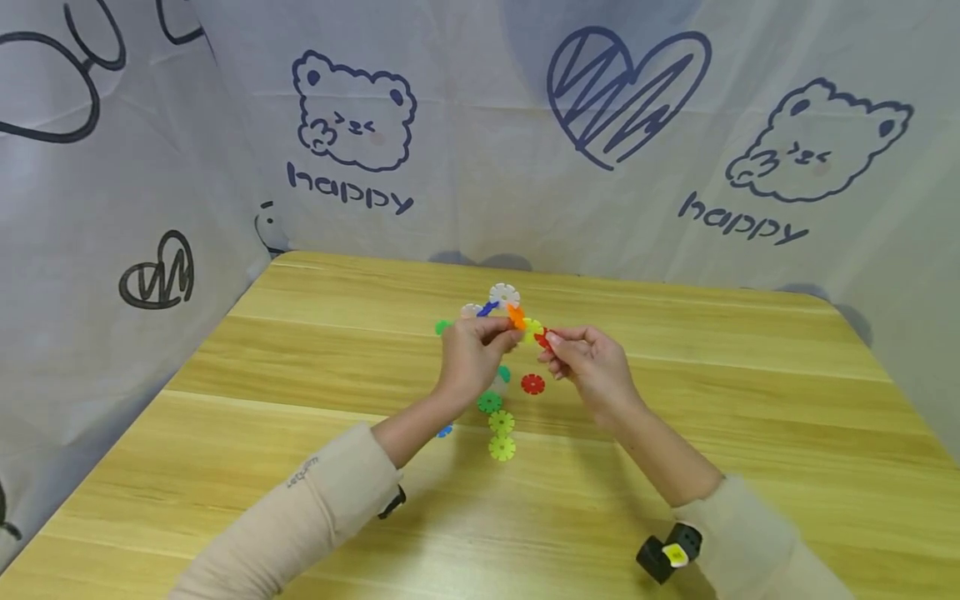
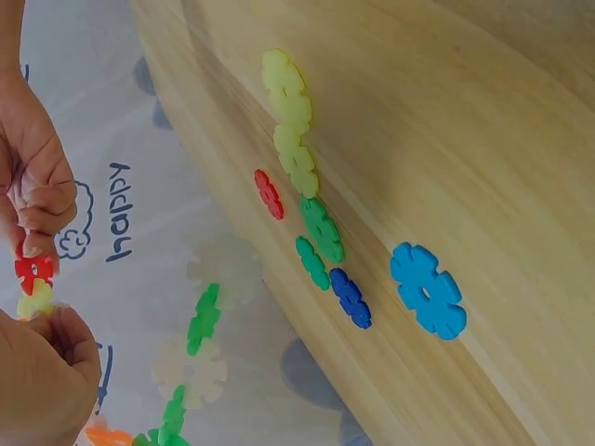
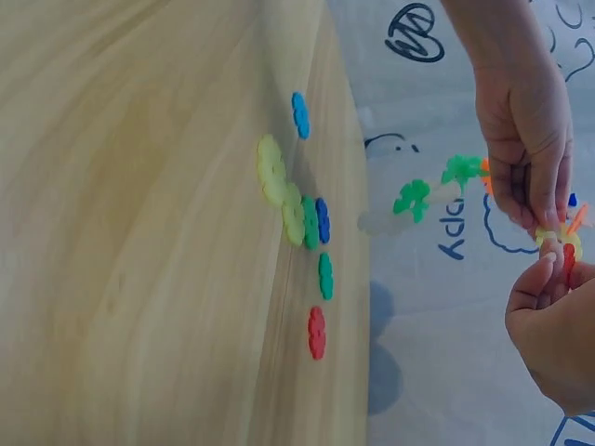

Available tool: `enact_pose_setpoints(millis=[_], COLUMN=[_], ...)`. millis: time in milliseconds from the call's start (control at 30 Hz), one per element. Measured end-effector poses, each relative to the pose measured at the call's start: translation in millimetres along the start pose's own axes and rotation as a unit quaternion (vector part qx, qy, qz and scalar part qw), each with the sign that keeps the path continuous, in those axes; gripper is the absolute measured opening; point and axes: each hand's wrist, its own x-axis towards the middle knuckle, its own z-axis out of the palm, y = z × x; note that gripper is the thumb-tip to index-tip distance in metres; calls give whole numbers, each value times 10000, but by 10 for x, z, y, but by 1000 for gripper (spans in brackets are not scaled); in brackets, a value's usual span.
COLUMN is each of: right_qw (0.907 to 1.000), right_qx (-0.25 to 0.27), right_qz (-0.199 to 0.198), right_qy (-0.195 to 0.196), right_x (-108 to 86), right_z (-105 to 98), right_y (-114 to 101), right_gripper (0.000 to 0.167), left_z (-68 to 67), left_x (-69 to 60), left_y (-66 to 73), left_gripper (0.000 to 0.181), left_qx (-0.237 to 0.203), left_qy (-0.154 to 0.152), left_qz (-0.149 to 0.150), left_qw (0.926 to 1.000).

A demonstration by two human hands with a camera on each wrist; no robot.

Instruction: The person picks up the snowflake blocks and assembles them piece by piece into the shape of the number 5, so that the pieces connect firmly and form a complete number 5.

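Above the table, my left hand (image 1: 471, 357) pinches a yellow notched plastic disc (image 1: 532, 328) in a linked chain of such discs. My right hand (image 1: 597, 371) pinches a red notched disc (image 2: 34, 270) between thumb and fingers, its edge meeting the yellow one. An orange disc (image 1: 516, 316), a blue disc (image 1: 487, 308) and a white disc (image 1: 505, 295) belong to the chain near the left fingertips. Green discs (image 3: 411, 200) and pale discs hang off its far side, partly hidden by the left hand in the head view. Whether the red disc's slot is engaged cannot be seen.
Loose discs lie on the wooden table (image 1: 750, 400) below the hands: a red disc (image 1: 533, 384), yellow discs (image 1: 502, 448), green discs (image 1: 490, 402), a dark blue disc (image 2: 350, 298) and a light blue disc (image 2: 428, 292). A white cloth with drawings (image 1: 480, 142) hangs behind.
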Motion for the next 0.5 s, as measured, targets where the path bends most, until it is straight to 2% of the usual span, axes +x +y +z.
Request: enact_pose_setpoints(millis=[200, 500], right_qw=[9969, 9896], right_qx=[-706, -1311], right_qz=[-290, -544], right_qy=[-184, 240], right_x=[72, 189], right_z=[-52, -147], right_y=[-17, 51], right_gripper=[28, 33], left_z=[-37, -146], left_x=[23, 63], left_y=[-15, -13], left_gripper=[15, 14], left_qx=[-300, -561], left_qy=[124, 263], left_qz=[-49, -309], left_qw=[9995, 9976])
